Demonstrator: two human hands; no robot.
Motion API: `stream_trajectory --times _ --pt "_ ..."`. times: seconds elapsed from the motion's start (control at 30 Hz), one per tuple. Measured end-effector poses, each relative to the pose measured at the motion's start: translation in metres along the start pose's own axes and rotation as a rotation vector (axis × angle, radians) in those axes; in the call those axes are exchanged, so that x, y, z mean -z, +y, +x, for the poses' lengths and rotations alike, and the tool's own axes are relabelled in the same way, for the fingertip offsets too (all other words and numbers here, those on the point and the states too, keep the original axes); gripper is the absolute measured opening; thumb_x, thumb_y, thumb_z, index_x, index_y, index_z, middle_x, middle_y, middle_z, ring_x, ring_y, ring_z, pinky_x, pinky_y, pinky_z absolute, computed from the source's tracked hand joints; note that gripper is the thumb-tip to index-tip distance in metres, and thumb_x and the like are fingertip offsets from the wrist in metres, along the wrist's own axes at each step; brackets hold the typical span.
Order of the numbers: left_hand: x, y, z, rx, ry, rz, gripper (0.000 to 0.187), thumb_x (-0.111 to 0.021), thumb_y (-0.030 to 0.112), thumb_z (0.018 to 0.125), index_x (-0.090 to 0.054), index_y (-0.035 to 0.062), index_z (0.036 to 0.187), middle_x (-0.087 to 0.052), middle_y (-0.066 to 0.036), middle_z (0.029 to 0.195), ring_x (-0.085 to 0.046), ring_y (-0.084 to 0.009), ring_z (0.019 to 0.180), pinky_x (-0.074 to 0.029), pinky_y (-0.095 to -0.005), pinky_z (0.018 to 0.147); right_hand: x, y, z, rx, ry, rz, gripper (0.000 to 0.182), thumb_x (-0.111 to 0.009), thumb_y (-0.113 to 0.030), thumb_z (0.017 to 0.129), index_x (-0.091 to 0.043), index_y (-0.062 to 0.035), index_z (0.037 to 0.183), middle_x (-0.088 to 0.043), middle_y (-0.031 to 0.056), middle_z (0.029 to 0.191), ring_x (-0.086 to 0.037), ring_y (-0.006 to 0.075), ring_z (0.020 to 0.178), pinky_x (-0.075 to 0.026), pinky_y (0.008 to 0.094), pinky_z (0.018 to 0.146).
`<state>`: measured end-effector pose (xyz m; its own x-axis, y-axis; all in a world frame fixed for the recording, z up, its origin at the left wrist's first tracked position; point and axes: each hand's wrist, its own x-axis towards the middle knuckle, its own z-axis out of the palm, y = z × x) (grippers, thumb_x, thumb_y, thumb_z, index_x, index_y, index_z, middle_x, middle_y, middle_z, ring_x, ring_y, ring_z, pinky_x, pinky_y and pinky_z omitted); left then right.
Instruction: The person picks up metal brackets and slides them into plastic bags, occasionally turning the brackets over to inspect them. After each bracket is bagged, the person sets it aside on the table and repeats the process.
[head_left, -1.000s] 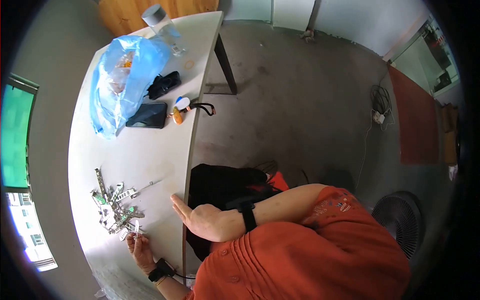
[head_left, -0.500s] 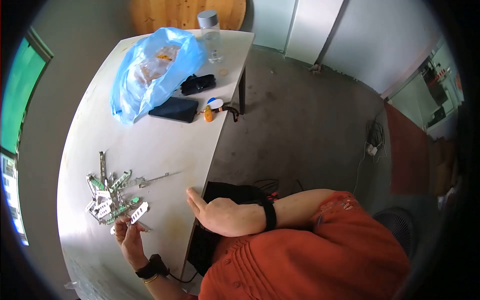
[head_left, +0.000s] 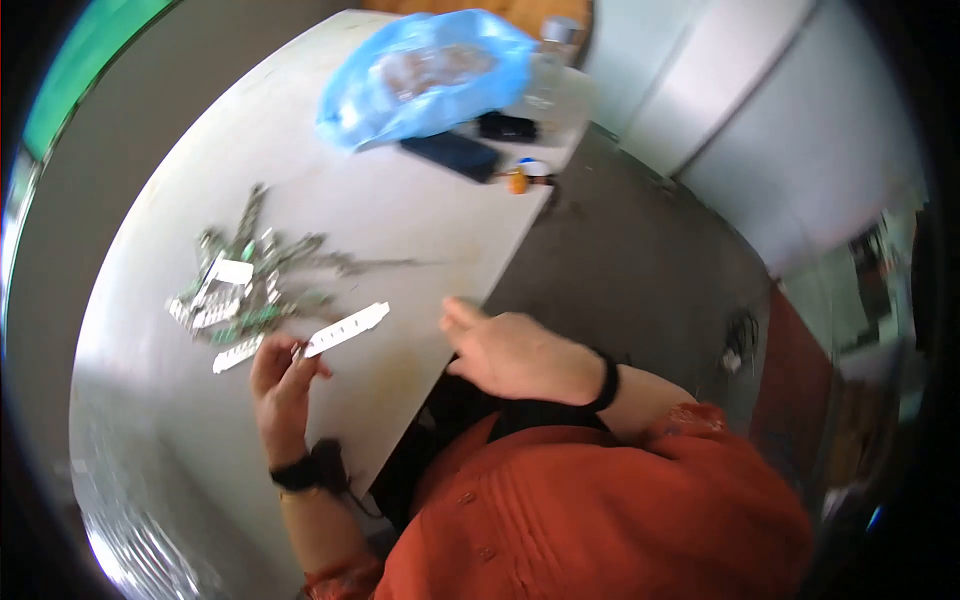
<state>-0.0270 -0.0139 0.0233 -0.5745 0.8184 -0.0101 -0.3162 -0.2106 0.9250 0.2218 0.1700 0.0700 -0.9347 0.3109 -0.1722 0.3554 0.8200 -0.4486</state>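
Observation:
Between the thumb and fingers of my left hand is one end of a slotted white strip, which points up and to the right over the table. Beyond it lies a tangled pile of metal and green pieces, with a blank white piece on top. Another pale strip lies just left of my left fingertips. My right hand is at the table's near edge, fingers extended and empty. The picture is somewhat blurred.
On the white table, farther back, are a blue plastic bag, a dark flat case, a black object, a small orange item and a clear bottle. Clear plastic is at lower left.
The view has turned and shifted. The white strip in my left hand has come away from the pile towards the right. My right hand stays extended near the table edge.

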Motion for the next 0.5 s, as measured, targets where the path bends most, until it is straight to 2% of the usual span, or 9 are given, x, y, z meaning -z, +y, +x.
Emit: stream_trajectory --times 0.07,0.13,0.2,0.23,0.33,0.37,0.4,0.47,0.5 --pt "0.001 0.004 0.002 0.007 -0.025 -0.041 0.024 -0.060 -0.011 0.087 -0.058 0.0011 0.107 -0.062 -0.007 0.099 -0.063 -0.0190 0.084 -0.055 -0.0350 0.073 0.007 0.010 0.003 0.059 0.011 -0.014 0.040 -0.066 -0.024 0.090 -0.055 0.0008 0.120 -0.052 0.0250 0.130 -0.066 0.0438 0.084 -0.055 0.0495 0.073" --pt "0.006 0.004 0.003 0.011 -0.091 -0.050 0.022 -0.062 -0.009 0.088 -0.059 0.0008 0.107 -0.063 -0.007 0.099 -0.065 -0.0190 0.081 -0.055 -0.0334 0.073 0.017 0.018 0.014 0.117 0.064 -0.024 0.037 -0.066 -0.025 0.090 -0.058 -0.0015 0.117 -0.063 0.0238 0.112 -0.066 0.0413 0.085 -0.054 0.0479 0.072" --pt "0.006 0.007 0.002 0.023 -0.131 -0.032 0.021 -0.063 -0.007 0.088 -0.059 0.0010 0.107 -0.064 -0.007 0.099 -0.065 -0.0179 0.081 -0.055 -0.0316 0.074 0.033 0.011 0.020 0.003 0.110 -0.124 0.035 -0.066 -0.024 0.091 -0.061 -0.0025 0.118 -0.068 0.0214 0.097 -0.066 0.0411 0.083 -0.053 0.0468 0.070" --pt "0.007 0.007 0.002 0.016 -0.111 -0.044 0.021 -0.063 -0.007 0.088 -0.059 0.0010 0.107 -0.064 -0.007 0.099 -0.065 -0.0179 0.081 -0.055 -0.0316 0.074 0.031 0.014 0.024 0.050 0.245 -0.115 0.033 -0.066 -0.023 0.091 -0.064 -0.0033 0.117 -0.070 0.0187 0.091 -0.067 0.0393 0.078 -0.053 0.0433 0.067" --pt "0.005 0.011 0.002 0.077 -0.164 -0.027 0.019 -0.065 -0.005 0.089 -0.060 0.0013 0.107 -0.064 -0.005 0.097 -0.065 -0.0158 0.081 -0.054 -0.0294 0.075 0.038 0.008 0.043 -0.014 0.315 -0.039 0.035 -0.067 -0.021 0.090 -0.064 -0.0035 0.120 -0.071 0.0171 0.094 -0.068 0.0337 0.073 -0.052 0.0397 0.065" --pt "0.004 0.013 0.002 0.114 -0.180 0.030 0.018 -0.066 -0.003 0.089 -0.061 0.0012 0.106 -0.064 -0.005 0.097 -0.065 -0.0146 0.081 -0.054 -0.0284 0.074 0.039 0.007 0.049 -0.020 0.328 -0.025 0.035 -0.068 -0.021 0.090 -0.064 -0.0028 0.119 -0.071 0.0157 0.097 -0.067 0.0273 0.069 -0.051 0.0364 0.065" --pt "0.003 0.014 0.001 0.154 -0.195 0.089 0.018 -0.067 -0.001 0.089 -0.062 0.0012 0.106 -0.064 -0.004 0.096 -0.065 -0.0134 0.080 -0.054 -0.0274 0.074 0.037 0.010 0.056 -0.013 0.321 -0.025 0.035 -0.068 -0.021 0.090 -0.064 -0.0028 0.119 -0.071 0.0157 0.097 -0.067 0.0273 0.069 -0.051 0.0364 0.065" --pt "0.000 0.014 0.001 0.182 -0.181 0.111 0.017 -0.068 0.001 0.089 -0.062 0.0010 0.106 -0.065 -0.004 0.095 -0.065 -0.0123 0.079 -0.054 -0.0267 0.074 0.030 0.018 0.070 0.034 0.408 -0.029 0.031 -0.067 -0.023 0.091 -0.065 -0.0024 0.114 -0.071 0.0186 0.099 -0.068 0.0365 0.084 -0.053 0.0421 0.073" --pt "-0.001 0.013 0.001 0.209 -0.178 0.136 0.017 -0.068 0.002 0.089 -0.062 0.0008 0.105 -0.065 -0.003 0.093 -0.065 -0.0112 0.079 -0.054 -0.0260 0.073 0.029 0.018 0.075 0.037 0.399 -0.026 0.031 -0.067 -0.023 0.091 -0.065 -0.0024 0.114 -0.071 0.0186 0.099 -0.068 0.0365 0.084 -0.053 0.0421 0.073"
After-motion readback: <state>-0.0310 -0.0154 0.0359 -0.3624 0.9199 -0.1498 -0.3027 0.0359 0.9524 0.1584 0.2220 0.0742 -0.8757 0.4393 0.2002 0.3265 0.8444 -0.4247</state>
